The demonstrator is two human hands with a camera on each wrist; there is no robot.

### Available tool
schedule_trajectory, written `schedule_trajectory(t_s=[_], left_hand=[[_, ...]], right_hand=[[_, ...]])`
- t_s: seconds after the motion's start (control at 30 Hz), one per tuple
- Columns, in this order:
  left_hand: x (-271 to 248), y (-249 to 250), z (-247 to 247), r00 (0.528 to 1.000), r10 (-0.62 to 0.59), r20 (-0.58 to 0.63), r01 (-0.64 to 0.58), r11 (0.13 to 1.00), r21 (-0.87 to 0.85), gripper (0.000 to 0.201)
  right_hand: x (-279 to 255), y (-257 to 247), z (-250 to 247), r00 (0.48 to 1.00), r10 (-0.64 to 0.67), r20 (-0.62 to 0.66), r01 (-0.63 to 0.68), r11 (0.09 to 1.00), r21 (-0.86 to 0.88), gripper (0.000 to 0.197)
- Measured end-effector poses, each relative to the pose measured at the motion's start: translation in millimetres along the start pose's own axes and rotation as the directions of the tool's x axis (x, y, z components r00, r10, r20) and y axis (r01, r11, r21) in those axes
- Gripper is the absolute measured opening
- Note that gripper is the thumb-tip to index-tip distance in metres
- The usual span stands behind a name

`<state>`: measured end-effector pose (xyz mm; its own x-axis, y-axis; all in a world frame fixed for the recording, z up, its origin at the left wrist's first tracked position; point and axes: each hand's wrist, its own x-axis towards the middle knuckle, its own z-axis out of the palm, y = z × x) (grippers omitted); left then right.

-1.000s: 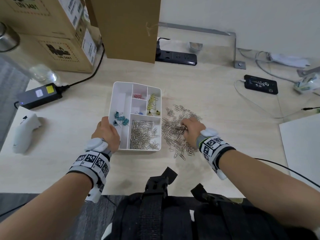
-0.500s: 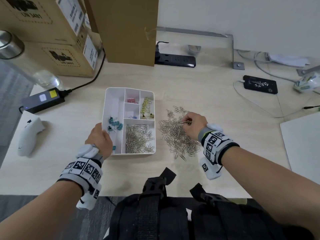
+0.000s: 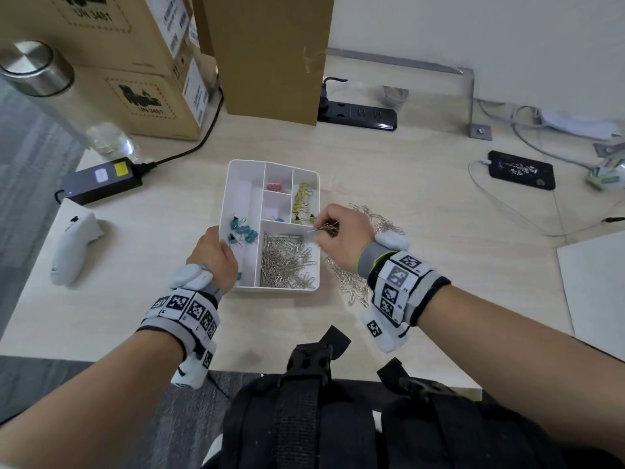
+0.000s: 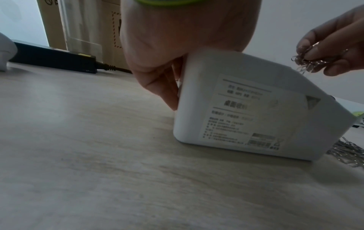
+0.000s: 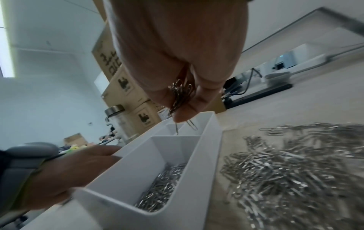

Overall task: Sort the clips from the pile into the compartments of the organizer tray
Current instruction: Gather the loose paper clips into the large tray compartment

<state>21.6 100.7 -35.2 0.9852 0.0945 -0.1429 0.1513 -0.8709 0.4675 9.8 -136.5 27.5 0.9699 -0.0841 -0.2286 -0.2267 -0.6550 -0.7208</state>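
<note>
Right hand point(image 3: 341, 236) pinches a paper-clip bunch point(image 3: 325, 227) above the silver compartment point(image 3: 287, 262), which lies at 7 o'clock of the grip; left hand point(image 3: 213, 255) holds the organizer tray point(image 3: 236, 170).

The organizer tray point(image 3: 233, 184) is sitting at the centre of the head view on the desk point(image 3: 389, 174). The pile of clips point(image 3: 351, 282) is lying just to its right, touching its wall. The left hand point(image 3: 213, 257) is resting against the tray's lower left edge. The right hand point(image 3: 341, 236) is hanging over the tray's lower right compartment, where more paper clips point(image 3: 287, 265) are lying. Cardboard boxes point(image 3: 135, 62) are standing in the upper left, a power strip point(image 3: 358, 115) behind the tray, a phone point(image 3: 522, 170) at the right.
</note>
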Motion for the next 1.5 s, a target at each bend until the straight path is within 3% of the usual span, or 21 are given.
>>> schedule_trajectory(t_s=[0.07,0.17,0.37,0.57,0.63,0.77,0.87,1.13,1.33,1.5], left_hand=[[-1.2,1.4,-0.1,1.000,-0.019,0.011,0.019,1.000,0.011,0.022],[-3.1,4.1,-1.5,1.000,-0.027,0.015,0.026,0.999,0.035,0.023],[-4.1,3.6,-2.4,1.000,-0.017,0.003,0.017,1.000,0.025,0.023],[-6.0,3.9,-0.3,0.999,-0.019,-0.026,0.020,1.000,0.023,0.023],[-5.9,3.1,-0.4,1.000,-0.023,-0.020,0.023,0.999,0.024,0.023],[-6.5,3.9,0.7,0.999,-0.033,-0.020,0.034,0.999,0.035,0.023],[-6.7,5.0,0.1,0.999,-0.044,-0.013,0.044,0.998,0.042,0.024],[-3.9,5.0,4.2,0.998,-0.036,-0.042,0.038,0.999,0.039,0.021],[-2.4,4.5,3.3,0.998,-0.057,-0.012,0.057,0.997,0.058,0.019],[-2.7,3.8,5.0,0.998,-0.059,-0.030,0.061,0.996,0.065,0.017]], right_hand=[[-3.1,-6.5,12.9,0.994,-0.027,0.104,0.029,0.999,-0.023,0.014],[-4.8,-5.5,22.8,0.954,-0.004,0.300,0.041,0.992,-0.118,0.036],[3.4,15.6,-1.7,0.989,0.079,0.122,-0.062,0.989,-0.137,0.017],[10.3,57.7,-39.3,0.964,0.254,0.076,-0.208,0.902,-0.379,0.032],[12.9,71.1,-42.5,0.939,0.326,0.106,-0.237,0.841,-0.486,0.043],[10.0,84.6,-42.9,0.902,0.413,0.124,-0.225,0.696,-0.682,0.088],[6.9,86.5,-35.3,0.906,0.372,0.201,-0.133,0.701,-0.701,0.101],[7.1,80.3,-16.8,0.921,0.174,0.348,0.143,0.679,-0.720,0.089],[16.4,75.7,-8.0,0.911,0.149,0.384,0.193,0.670,-0.717,0.064],[21.0,78.1,-6.7,0.911,0.054,0.408,0.262,0.690,-0.675,0.042]])
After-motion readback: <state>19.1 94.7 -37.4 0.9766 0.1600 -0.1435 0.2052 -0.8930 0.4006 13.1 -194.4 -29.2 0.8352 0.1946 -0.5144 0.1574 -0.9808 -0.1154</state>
